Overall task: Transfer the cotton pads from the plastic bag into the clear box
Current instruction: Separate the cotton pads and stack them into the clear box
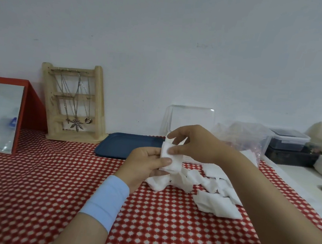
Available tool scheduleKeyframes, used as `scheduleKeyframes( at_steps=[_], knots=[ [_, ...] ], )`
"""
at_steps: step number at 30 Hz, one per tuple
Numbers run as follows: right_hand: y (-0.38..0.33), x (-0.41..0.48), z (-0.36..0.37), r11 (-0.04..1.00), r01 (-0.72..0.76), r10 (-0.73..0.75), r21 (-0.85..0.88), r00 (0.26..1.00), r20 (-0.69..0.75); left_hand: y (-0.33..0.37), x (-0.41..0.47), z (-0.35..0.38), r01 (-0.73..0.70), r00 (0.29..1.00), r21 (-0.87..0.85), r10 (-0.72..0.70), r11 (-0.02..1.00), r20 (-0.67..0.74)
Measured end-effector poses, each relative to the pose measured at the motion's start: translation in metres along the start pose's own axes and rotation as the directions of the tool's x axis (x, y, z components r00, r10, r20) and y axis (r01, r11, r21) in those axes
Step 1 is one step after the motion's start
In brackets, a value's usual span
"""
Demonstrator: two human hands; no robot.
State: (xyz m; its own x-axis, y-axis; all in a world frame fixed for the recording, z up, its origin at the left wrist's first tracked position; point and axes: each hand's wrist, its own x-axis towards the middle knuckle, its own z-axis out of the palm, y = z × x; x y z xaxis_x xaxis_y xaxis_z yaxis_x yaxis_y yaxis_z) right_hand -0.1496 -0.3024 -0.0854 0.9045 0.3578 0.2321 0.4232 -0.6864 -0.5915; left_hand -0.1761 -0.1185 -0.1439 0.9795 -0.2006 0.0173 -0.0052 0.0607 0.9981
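A red-framed mirror [1, 117] and a pale wooden jewellery stand hung with chains [75, 103] stand at the left, with a dark blue plastic tray [125, 146] beside them. The left hand [147, 164], above a light blue wristband [105, 200], grips a small stack of white square cotton pads [171, 161], thumb across its front. The right hand [195, 142] pinches the stack's top. Behind it stands the clear box [191, 117], lid raised. Loose white pads [216, 193] lie on the red-and-white patterned tablecloth [35, 189], near the crumpled clear plastic bag [241, 137].
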Motion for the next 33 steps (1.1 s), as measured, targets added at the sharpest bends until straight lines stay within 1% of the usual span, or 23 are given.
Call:
scheduleKeyframes(
  at_steps=[2,3,5,7,8,10,13,17,18,20,21,22,23,24,25,26,27,29,33],
  knots=[
    [0.005,0.001,-0.003,0.996,-0.055,0.054,0.065,0.998,0.009,-0.001,0.001,-0.002,0.014,1.000,0.002,-0.014,1.000,-0.022],
    [0.010,0.002,-0.003,0.996,-0.082,0.082,0.036,0.997,-0.003,-0.001,0.002,-0.003,0.019,0.999,-0.005,-0.019,1.000,-0.047],
    [0.022,0.004,-0.004,0.980,-0.153,0.155,-0.130,0.988,0.006,-0.003,0.004,-0.005,0.020,0.995,-0.035,-0.023,0.999,-0.097],
    [0.034,0.004,-0.001,0.914,-0.215,0.265,-0.344,0.958,0.105,-0.005,0.006,-0.007,0.014,0.993,-0.085,-0.023,0.996,-0.114],
    [0.040,0.003,0.003,0.878,-0.230,0.319,-0.420,0.935,0.154,-0.006,0.007,-0.007,0.013,0.993,-0.106,-0.025,0.994,-0.115],
    [0.046,0.000,0.009,0.838,-0.256,0.388,-0.483,0.901,0.196,-0.006,0.009,-0.007,0.022,0.992,-0.143,-0.039,0.990,-0.117],
    [0.051,0.000,0.014,0.833,-0.271,0.407,-0.482,0.891,0.202,-0.004,0.009,-0.005,0.033,0.991,-0.203,-0.058,0.979,-0.116],
    [0.050,0.003,0.010,0.856,-0.268,0.405,-0.442,0.880,0.250,-0.004,0.009,-0.005,0.035,0.985,-0.264,-0.078,0.964,-0.152],
    [0.048,0.003,0.006,0.856,-0.272,0.404,-0.439,0.882,0.243,-0.004,0.009,-0.006,0.032,0.983,-0.271,-0.079,0.962,-0.164],
    [0.043,0.000,-0.006,0.869,-0.286,0.378,-0.404,0.910,0.168,-0.005,0.009,-0.007,0.023,0.980,-0.264,-0.074,0.964,-0.185],
    [0.041,0.000,-0.013,0.889,-0.305,0.357,-0.341,0.929,0.099,-0.005,0.009,-0.007,0.016,0.979,-0.256,-0.067,0.967,-0.194],
    [0.037,-0.001,-0.020,0.918,-0.320,0.335,-0.234,0.942,0.023,-0.005,0.009,-0.008,0.006,0.978,-0.249,-0.058,0.968,-0.203],
    [0.031,-0.003,-0.027,0.945,-0.314,0.312,-0.086,0.949,-0.037,-0.005,0.009,-0.007,-0.005,0.976,-0.248,-0.049,0.969,-0.211],
    [0.022,-0.005,-0.032,0.955,-0.289,0.294,0.071,0.954,-0.067,-0.004,0.008,-0.007,-0.015,0.975,-0.248,-0.041,0.969,-0.218],
    [0.013,-0.007,-0.034,0.946,-0.249,0.267,0.209,0.962,-0.061,-0.004,0.008,-0.006,-0.021,0.975,-0.247,-0.036,0.969,-0.221],
    [0.002,-0.010,-0.034,0.927,-0.217,0.236,0.307,0.971,-0.028,-0.003,0.008,-0.005,-0.025,0.975,-0.248,-0.031,0.968,-0.221],
    [-0.008,-0.012,-0.031,0.913,-0.195,0.204,0.357,0.979,0.014,-0.002,0.007,-0.004,-0.027,0.976,-0.251,-0.028,0.968,-0.216],
    [-0.022,-0.014,-0.021,0.921,-0.191,0.177,0.339,0.982,0.071,0.000,0.005,-0.002,-0.028,0.980,-0.263,-0.025,0.964,-0.198],
    [-0.024,-0.010,-0.002,0.953,-0.215,0.208,0.215,0.977,0.051,0.002,0.003,-0.001,-0.002,0.985,-0.294,-0.049,0.956,-0.164]
  ],
)
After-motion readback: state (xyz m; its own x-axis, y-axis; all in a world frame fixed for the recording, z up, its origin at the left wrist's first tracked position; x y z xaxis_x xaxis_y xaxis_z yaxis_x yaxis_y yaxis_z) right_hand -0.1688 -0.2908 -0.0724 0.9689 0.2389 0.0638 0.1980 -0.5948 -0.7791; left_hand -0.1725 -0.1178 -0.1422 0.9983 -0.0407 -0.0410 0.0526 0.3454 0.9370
